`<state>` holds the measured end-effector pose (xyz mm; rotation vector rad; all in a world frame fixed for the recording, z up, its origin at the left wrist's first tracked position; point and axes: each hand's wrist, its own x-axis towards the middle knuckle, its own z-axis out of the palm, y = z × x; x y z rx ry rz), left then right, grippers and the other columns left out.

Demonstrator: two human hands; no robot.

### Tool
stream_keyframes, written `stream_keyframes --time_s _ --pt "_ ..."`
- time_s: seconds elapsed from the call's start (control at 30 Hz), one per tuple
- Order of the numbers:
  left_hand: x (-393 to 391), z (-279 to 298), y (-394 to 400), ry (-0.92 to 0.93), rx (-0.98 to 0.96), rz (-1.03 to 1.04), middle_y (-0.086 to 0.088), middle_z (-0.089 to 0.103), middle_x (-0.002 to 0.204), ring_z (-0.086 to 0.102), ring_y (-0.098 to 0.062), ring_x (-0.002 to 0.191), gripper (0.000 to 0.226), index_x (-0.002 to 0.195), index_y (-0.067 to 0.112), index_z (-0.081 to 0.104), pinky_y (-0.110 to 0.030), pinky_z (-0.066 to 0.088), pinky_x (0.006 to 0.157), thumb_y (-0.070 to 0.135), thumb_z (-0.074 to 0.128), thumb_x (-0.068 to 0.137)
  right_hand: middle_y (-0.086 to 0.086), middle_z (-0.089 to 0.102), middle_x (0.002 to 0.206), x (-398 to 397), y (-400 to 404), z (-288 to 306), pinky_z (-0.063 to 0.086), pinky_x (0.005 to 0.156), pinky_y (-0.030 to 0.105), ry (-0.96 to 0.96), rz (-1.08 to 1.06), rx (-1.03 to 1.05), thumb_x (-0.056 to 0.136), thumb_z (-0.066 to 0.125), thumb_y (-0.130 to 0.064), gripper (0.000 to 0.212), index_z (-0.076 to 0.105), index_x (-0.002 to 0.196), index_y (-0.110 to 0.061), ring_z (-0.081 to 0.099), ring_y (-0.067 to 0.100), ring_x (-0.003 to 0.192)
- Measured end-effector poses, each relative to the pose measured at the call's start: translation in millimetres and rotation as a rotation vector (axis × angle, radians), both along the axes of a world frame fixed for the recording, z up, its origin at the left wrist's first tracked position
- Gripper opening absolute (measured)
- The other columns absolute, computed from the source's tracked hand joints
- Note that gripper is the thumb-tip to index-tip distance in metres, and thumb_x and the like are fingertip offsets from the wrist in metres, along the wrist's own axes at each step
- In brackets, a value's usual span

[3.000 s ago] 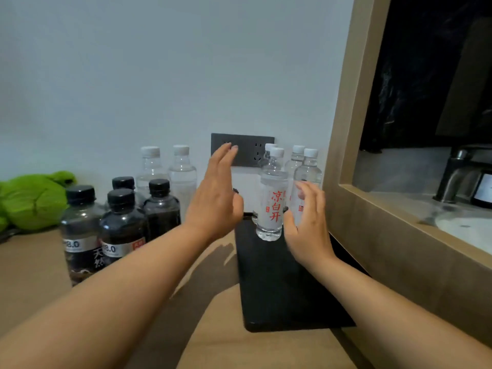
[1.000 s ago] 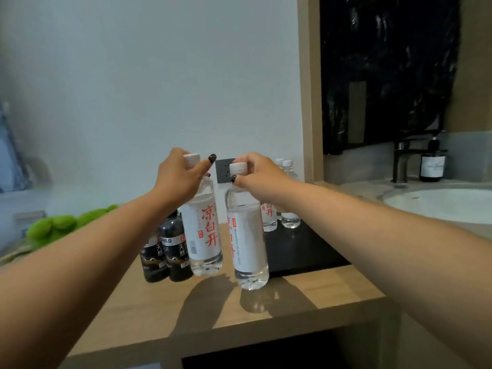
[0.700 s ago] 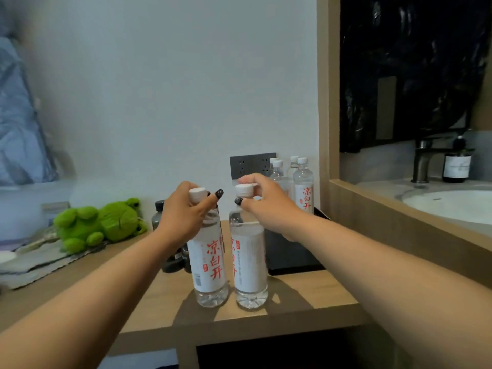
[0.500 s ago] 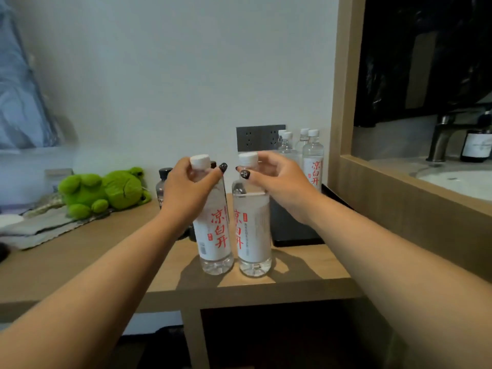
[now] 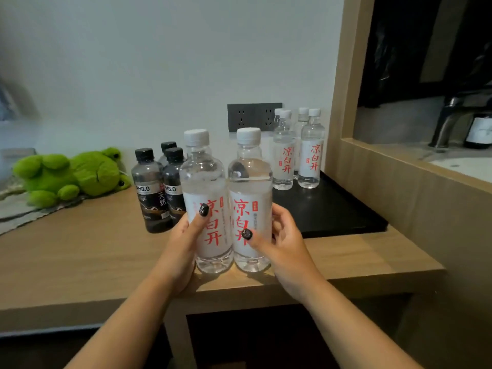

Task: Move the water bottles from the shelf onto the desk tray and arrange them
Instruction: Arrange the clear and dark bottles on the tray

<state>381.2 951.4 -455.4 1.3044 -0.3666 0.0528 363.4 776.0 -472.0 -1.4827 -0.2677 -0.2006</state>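
Two clear water bottles with white caps and red lettering stand side by side near the desk's front edge. My left hand (image 5: 183, 241) grips the left bottle (image 5: 206, 182) round its lower body. My right hand (image 5: 282, 243) grips the right bottle (image 5: 250, 182) the same way. Behind them to the right lies a black tray (image 5: 332, 211) with several more clear bottles (image 5: 298, 153) standing at its back against the wall.
Three dark bottles with black caps (image 5: 157, 190) stand left of the held pair. A green plush frog (image 5: 72, 174) lies at the far left on a cloth. A wooden partition (image 5: 399, 182) rises on the right, with a sink and tap (image 5: 450, 121) beyond. A wall socket (image 5: 253, 115) sits behind.
Both hands have slid from the bottles' caps down to their lower bodies. The two bottles now stand on the desk by the front edge, and the view has come closer.
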Motion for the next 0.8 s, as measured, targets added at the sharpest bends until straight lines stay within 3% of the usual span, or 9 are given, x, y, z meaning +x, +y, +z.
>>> stream_keyframes --time_s 0.07,0.13,0.23,0.33,0.4,0.5,0.63,0.7,0.8 --pt "3.6 -0.3 3.0 0.031 -0.012 -0.029 0.002 0.071 0.116 0.067 -0.013 0.106 0.091 0.120 0.022 0.059 -0.026 0.058 0.078 0.067 0.082 0.045 -0.015 0.059 0.126 1.6 -0.3 -2.0 0.051 0.098 0.036 -0.014 0.026 -0.016 0.066 0.081 -0.039 0.077 0.042 0.132 -0.039 0.057 0.003 0.118" --pt "6.6 -2.1 4.8 0.048 0.002 -0.047 0.000 0.070 0.118 0.066 -0.015 0.109 0.093 0.122 0.021 0.059 -0.027 0.057 0.077 0.066 0.082 0.045 -0.016 0.055 0.130 1.8 2.4 -2.5 0.053 0.092 0.026 -0.041 0.013 -0.066 0.065 0.082 -0.041 0.078 0.040 0.130 -0.049 0.055 0.000 0.118" --pt "8.8 -3.2 7.0 0.061 0.011 -0.052 -0.002 0.068 0.121 0.063 -0.019 0.114 0.092 0.123 0.021 0.059 -0.036 0.053 0.087 0.066 0.082 0.046 -0.020 0.050 0.134 3.0 1.3 -1.2 0.053 0.091 0.024 -0.049 -0.012 -0.104 0.065 0.080 -0.048 0.075 0.035 0.123 -0.064 0.052 0.000 0.121" --pt "9.1 -4.5 6.8 0.073 -0.009 -0.036 0.000 0.070 0.118 0.065 -0.015 0.110 0.089 0.118 0.023 0.061 -0.034 0.053 0.085 0.066 0.084 0.043 -0.023 0.053 0.132 3.7 -2.6 -2.7 0.048 0.101 0.033 -0.018 0.036 -0.069 0.069 0.078 -0.043 0.079 0.035 0.135 -0.054 0.052 -0.004 0.120" --pt "8.9 -4.7 6.9 0.069 -0.030 -0.031 0.000 0.070 0.118 0.066 -0.014 0.109 0.093 0.121 0.021 0.059 -0.028 0.056 0.079 0.064 0.085 0.043 -0.022 0.049 0.133 1.1 0.4 -2.7 0.051 0.096 0.026 -0.016 -0.014 -0.110 0.068 0.079 -0.042 0.085 0.033 0.139 -0.046 0.051 -0.006 0.118" --pt "9.5 -7.0 8.2 0.044 -0.013 -0.038 -0.009 0.067 0.122 0.064 -0.024 0.112 0.100 0.130 0.012 0.051 -0.033 0.056 0.084 0.052 0.089 0.047 -0.019 0.038 0.132 -3.6 9.2 -4.4 0.048 0.072 0.006 -0.047 -0.234 -0.215 0.067 0.084 -0.037 0.087 0.032 0.136 -0.042 0.046 -0.010 0.112" --pt "8.0 -6.8 7.4 0.002 0.184 -0.071 -0.012 0.070 0.113 0.067 -0.030 0.106 0.080 0.124 0.007 0.055 -0.036 0.057 0.083 0.020 0.090 0.052 -0.015 0.044 0.136 -10.5 13.9 -7.2 0.042 0.072 -0.001 -0.119 -0.305 -0.294 0.083 0.072 -0.032 0.070 0.032 0.139 -0.037 0.045 -0.009 0.112" --pt "8.9 -6.2 7.5 -0.012 0.233 -0.088 -0.012 0.070 0.113 0.067 -0.028 0.106 0.081 0.123 0.007 0.058 -0.035 0.057 0.084 0.021 0.092 0.050 -0.015 0.042 0.138 -12.2 12.8 -5.8 0.041 0.078 0.003 -0.126 -0.286 -0.313 0.086 0.068 -0.032 0.070 0.028 0.143 -0.037 0.042 -0.007 0.117" --pt "10.6 -5.2 8.5 0.013 0.221 -0.078 -0.011 0.071 0.111 0.068 -0.025 0.104 0.096 0.120 0.007 0.060 -0.031 0.057 0.081 0.039 0.095 0.037 -0.018 0.045 0.132 -10.0 8.9 -1.6 0.038 0.079 0.003 -0.120 -0.303 -0.374 0.082 0.073 -0.031 0.074 0.031 0.143 -0.035 0.044 -0.004 0.117"
